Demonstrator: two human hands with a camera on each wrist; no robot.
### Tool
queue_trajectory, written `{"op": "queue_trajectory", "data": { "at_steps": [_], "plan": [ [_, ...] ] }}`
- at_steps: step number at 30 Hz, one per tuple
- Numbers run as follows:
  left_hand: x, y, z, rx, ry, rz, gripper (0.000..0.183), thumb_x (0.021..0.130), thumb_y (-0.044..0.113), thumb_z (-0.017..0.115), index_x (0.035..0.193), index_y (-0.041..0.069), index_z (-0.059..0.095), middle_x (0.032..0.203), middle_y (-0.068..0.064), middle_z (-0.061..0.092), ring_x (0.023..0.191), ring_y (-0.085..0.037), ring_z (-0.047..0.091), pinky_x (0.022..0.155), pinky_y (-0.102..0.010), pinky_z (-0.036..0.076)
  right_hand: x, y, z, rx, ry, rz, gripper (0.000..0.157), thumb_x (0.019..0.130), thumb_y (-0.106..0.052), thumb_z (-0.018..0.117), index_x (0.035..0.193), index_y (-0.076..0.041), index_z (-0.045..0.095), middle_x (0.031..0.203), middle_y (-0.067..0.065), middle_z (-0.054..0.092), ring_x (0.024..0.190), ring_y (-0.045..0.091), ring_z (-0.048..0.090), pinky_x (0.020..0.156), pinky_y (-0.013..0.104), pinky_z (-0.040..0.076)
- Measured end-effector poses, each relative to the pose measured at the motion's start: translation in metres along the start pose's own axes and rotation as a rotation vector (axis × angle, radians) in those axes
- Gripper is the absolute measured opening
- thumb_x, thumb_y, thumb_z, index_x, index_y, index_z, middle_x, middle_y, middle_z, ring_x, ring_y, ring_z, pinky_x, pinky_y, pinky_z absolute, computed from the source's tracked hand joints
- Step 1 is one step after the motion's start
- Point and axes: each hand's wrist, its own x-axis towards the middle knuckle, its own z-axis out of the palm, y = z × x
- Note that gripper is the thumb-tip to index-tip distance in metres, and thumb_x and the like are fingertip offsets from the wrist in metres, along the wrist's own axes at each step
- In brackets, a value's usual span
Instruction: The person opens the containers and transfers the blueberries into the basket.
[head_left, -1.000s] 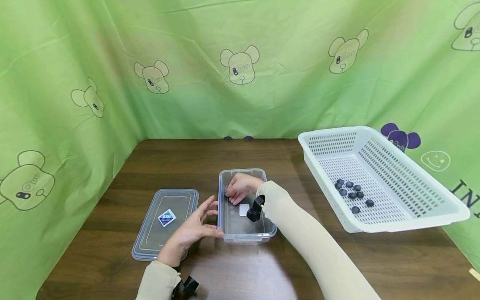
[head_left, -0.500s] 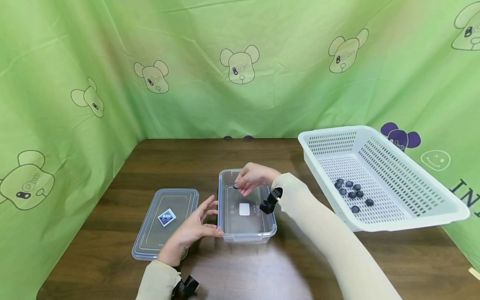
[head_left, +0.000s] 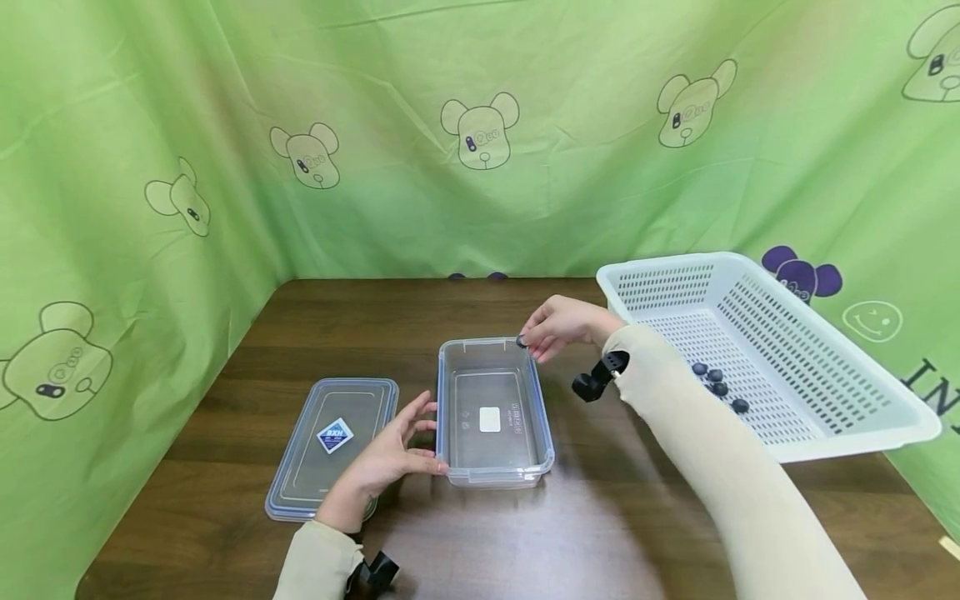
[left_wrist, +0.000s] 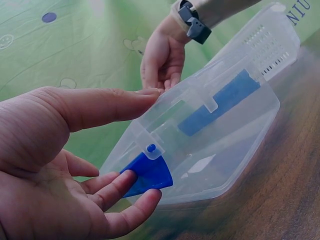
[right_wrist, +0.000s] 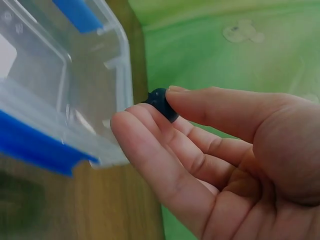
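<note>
A clear plastic food container (head_left: 495, 475) with blue side clips stands open-topped on the table. My left hand (head_left: 390, 458) rests against its left side, fingers loosely spread. In the left wrist view the thumb lies along the rim and the fingertips (left_wrist: 154, 196) touch a blue clip (left_wrist: 149, 175). Over the container's far right corner, my right hand (head_left: 566, 323) pinches a blueberry (right_wrist: 162, 105) between thumb and fingers. Its small crown shows in the right wrist view. No other berry shows inside the container.
A white perforated basket (head_left: 847, 379) stands at the right with several blueberries (head_left: 716, 377) in it; my right forearm hides part of it. The container's lid (head_left: 300, 467) with a blue label lies to the left. Green printed curtain (head_left: 390, 208) encloses the table's back and sides.
My right hand has lifted out of the container and moved right and away to its far right corner, carrying the blueberry. The left hand has stayed against the container's side.
</note>
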Motion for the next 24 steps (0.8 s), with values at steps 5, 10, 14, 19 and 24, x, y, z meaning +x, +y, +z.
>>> {"op": "queue_trajectory", "data": {
  "at_steps": [5,10,14,19,24],
  "plan": [
    [-0.001,0.002,0.000,0.000,0.000,-0.001,0.110,0.074,-0.008,0.080,0.156,-0.007,0.006,0.155,-0.027,0.024,0.129,-0.039,0.039,0.092,-0.036,0.052,-0.016,0.006,-0.021,-0.001,0.014,-0.026,0.026,0.096,0.004,0.056,0.114,0.022,0.054,0.076,0.011,0.068,0.068,0.016,0.068,0.073,0.034,0.059],
    [-0.001,0.002,0.000,0.010,0.011,-0.015,0.108,0.075,-0.008,0.080,0.156,-0.006,0.008,0.155,-0.026,0.025,0.129,-0.039,0.040,0.093,-0.038,0.052,-0.037,0.017,-0.046,0.030,0.050,-0.038,0.026,0.097,0.004,0.055,0.116,0.021,0.052,0.080,0.009,0.068,0.072,0.016,0.068,0.074,0.032,0.059],
    [-0.001,0.003,0.001,0.006,0.012,-0.016,0.108,0.075,-0.009,0.079,0.156,-0.006,0.008,0.155,-0.027,0.025,0.128,-0.039,0.041,0.093,-0.038,0.052,-0.056,0.027,-0.065,0.070,0.085,-0.028,0.020,0.098,0.004,0.054,0.114,0.016,0.054,0.083,0.010,0.068,0.076,0.017,0.069,0.078,0.034,0.058],
    [-0.001,0.004,0.000,-0.007,0.007,-0.011,0.108,0.074,-0.010,0.079,0.155,-0.007,0.008,0.155,-0.028,0.024,0.128,-0.040,0.040,0.092,-0.037,0.052,-0.080,0.037,-0.087,0.105,0.124,-0.030,0.014,0.099,0.004,0.052,0.110,0.009,0.057,0.088,0.012,0.068,0.080,0.019,0.070,0.081,0.034,0.058],
    [-0.001,0.004,0.001,-0.017,0.000,-0.007,0.109,0.074,-0.010,0.079,0.155,-0.008,0.007,0.156,-0.028,0.023,0.129,-0.039,0.038,0.090,-0.034,0.052,-0.099,0.052,-0.109,0.155,0.142,-0.032,0.014,0.100,0.004,0.051,0.110,0.004,0.061,0.093,0.012,0.069,0.086,0.019,0.070,0.083,0.034,0.057]
  ]
}}
